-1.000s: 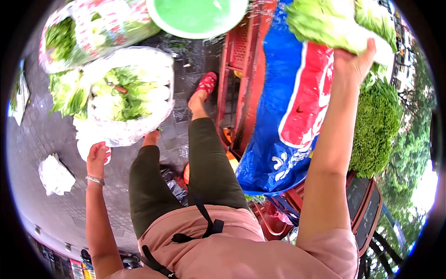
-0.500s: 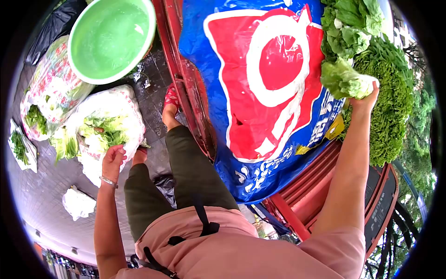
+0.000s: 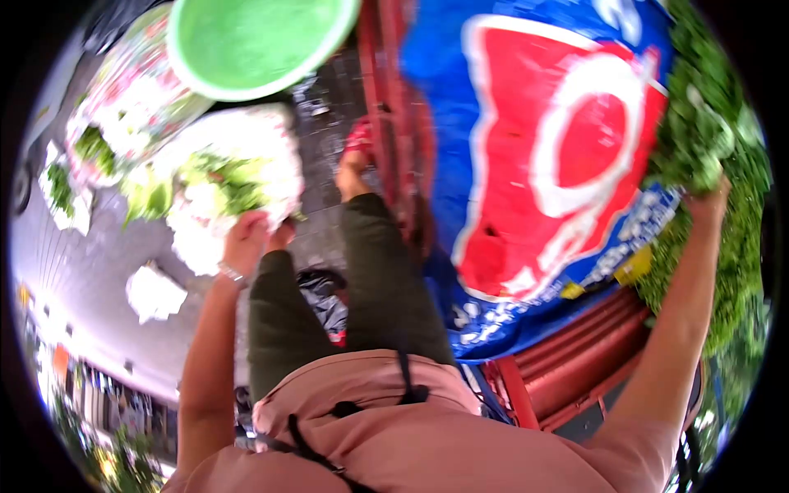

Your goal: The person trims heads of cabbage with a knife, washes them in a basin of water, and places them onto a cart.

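Note:
At the right, my right hand (image 3: 710, 197) is closed around the base of a green lettuce (image 3: 700, 148), beside the edge of a blue and red plastic sheet. More leafy greens (image 3: 740, 234) lie behind and below that hand. My left hand (image 3: 246, 237) hangs on the left, next to a white plastic bag (image 3: 275, 152) with pale lettuce leaves (image 3: 226, 185) in its mouth. Motion smears the left fingers, so their grip is unclear, as is whether they touch the bag.
The plastic sheet (image 3: 509, 197) covers a red cart (image 3: 567, 357) in front of me. A green basin (image 3: 263, 41) of water stands at the upper left. A patterned bag (image 3: 136, 90) and a crumpled white bag (image 3: 156, 293) are on the paving.
My right hand has carried the lettuce off the sheet's edge towards the greens at the right. The view has swung, shifting most things rightward. My left hand stays by the white bag.

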`<state>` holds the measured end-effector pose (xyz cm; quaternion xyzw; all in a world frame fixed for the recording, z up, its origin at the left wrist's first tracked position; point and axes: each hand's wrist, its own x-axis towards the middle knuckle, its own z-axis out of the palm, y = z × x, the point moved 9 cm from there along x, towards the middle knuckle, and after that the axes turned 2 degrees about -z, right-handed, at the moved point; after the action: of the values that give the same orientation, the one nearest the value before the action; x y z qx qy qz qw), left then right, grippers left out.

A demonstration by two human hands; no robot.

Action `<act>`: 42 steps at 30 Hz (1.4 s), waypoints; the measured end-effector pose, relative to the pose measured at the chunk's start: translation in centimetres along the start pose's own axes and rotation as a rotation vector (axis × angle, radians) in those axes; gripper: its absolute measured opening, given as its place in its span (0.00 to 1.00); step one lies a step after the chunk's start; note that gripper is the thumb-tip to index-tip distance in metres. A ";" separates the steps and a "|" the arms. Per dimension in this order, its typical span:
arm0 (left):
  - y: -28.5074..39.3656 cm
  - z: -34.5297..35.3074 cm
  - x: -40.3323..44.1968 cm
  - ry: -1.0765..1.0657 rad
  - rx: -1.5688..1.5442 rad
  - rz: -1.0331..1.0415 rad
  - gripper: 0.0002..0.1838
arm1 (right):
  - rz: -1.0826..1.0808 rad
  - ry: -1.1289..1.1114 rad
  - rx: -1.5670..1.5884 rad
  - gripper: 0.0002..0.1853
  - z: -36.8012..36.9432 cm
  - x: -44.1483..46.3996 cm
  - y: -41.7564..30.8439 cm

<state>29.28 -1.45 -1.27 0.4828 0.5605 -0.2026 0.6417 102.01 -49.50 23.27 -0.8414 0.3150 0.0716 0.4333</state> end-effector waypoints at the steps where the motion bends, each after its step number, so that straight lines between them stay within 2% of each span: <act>1: -0.5 -0.2 -0.1 -0.024 0.060 -0.009 0.13 | -0.141 0.112 -0.106 0.27 -1.5 -1.0 -1.3; 3: 0.1 -0.3 -1.2 -0.029 -0.078 0.027 0.12 | -0.795 0.412 -0.479 0.26 -2.8 -6.7 -6.9; 4: -1.6 -1.0 -1.1 0.012 -0.110 -0.040 0.14 | -1.099 0.490 -0.571 0.25 -1.2 -11.7 -8.3; 5: -3.6 -1.9 -0.6 0.032 -0.175 -0.037 0.15 | -1.257 0.394 -0.553 0.25 2.0 -16.7 -7.6; 6: -5.1 -3.5 -1.6 0.135 -0.103 -0.068 0.15 | -1.293 0.001 -0.395 0.18 9.3 -25.4 -5.4; 7: -7.5 -4.9 -1.2 0.172 -0.149 -0.064 0.15 | -1.193 -0.227 -0.280 0.15 15.1 -31.7 -2.4; 8: -9.9 -6.0 -0.8 0.211 -0.195 -0.060 0.15 | -1.006 -0.330 -0.259 0.15 20.5 -37.9 1.0; 11: -12.7 -9.3 -1.3 0.328 -0.252 -0.140 0.13 | -0.742 -1.148 -0.456 0.13 36.0 -51.2 15.4; 12: -14.0 -11.1 -0.9 0.387 -0.205 -0.102 0.12 | -0.679 -1.358 -0.534 0.12 40.0 -54.9 20.7; 13: -15.5 -12.5 -0.4 0.440 -0.157 -0.070 0.12 | -0.617 -1.511 -0.623 0.12 43.4 -58.5 25.4; 14: -17.2 -13.8 0.0 0.490 -0.110 -0.044 0.12 | -0.678 -1.581 -0.641 0.13 46.8 -61.4 30.1; 15: -17.5 -15.5 0.0 0.535 -0.081 -0.022 0.15 | -0.798 -1.616 -0.737 0.14 49.7 -64.5 33.7; 17: -19.0 -18.0 1.1 0.607 0.000 0.099 0.13 | -0.858 -1.660 -0.851 0.17 55.2 -67.9 41.1; 18: -19.8 -19.2 1.6 0.598 -0.117 0.094 0.13 | -0.852 -1.593 -0.823 0.17 57.9 -68.8 44.3; 20: -21.8 -21.0 3.8 0.534 -0.136 0.057 0.13 | -0.925 -1.530 -0.769 0.18 62.5 -70.6 48.7; 21: -22.8 -22.1 4.8 0.562 -0.108 0.095 0.13 | -0.965 -1.515 -0.853 0.17 64.0 -72.2 50.2; 24: -25.4 -23.1 7.8 0.469 -0.124 0.097 0.13 | -0.945 -1.504 -0.961 0.11 67.3 -74.6 54.8; 26: -26.9 -21.6 8.7 0.287 0.139 0.070 0.17 | -1.749 -1.263 -1.301 0.13 69.7 -78.1 57.2; 27: -28.1 -20.4 9.2 0.194 0.258 0.071 0.18 | -1.259 -1.290 -0.960 0.14 69.4 -76.9 55.5; 30: -31.4 -16.8 9.1 -0.055 0.532 0.039 0.18 | -1.447 -1.308 -1.144 0.16 69.8 -78.9 56.9; 32: -33.0 -14.9 7.8 -0.200 0.691 0.006 0.17 | -1.446 -1.277 -1.240 0.16 70.7 -78.5 57.8; 34: -32.6 -14.2 7.0 -0.109 0.759 0.125 0.14 | -1.446 -1.240 -1.326 0.17 71.4 -78.3 58.1; 35: -31.8 -14.2 6.7 -0.084 0.763 0.160 0.14 | -1.266 -1.288 -1.331 0.17 70.9 -78.6 57.7; 38: -28.5 -14.4 6.8 -0.041 0.794 0.227 0.12 | -0.824 -1.511 -1.075 0.16 69.5 -78.5 57.2; 40: -25.7 -15.0 7.0 -0.015 0.831 0.285 0.11 | -0.797 -1.531 -1.062 0.11 67.0 -78.0 55.4; 41: -24.5 -15.3 7.1 0.006 0.815 0.279 0.11 | -0.672 -1.622 -0.992 0.07 66.3 -76.1 55.8; 42: -23.7 -15.3 7.6 0.033 0.815 0.270 0.12 | -0.543 -1.706 -0.920 0.12 65.2 -73.9 56.5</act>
<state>4.49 2.92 -16.06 0.7690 0.3768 -0.3139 0.4100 19.99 11.51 -26.30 -0.6379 -0.3612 0.6637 0.1488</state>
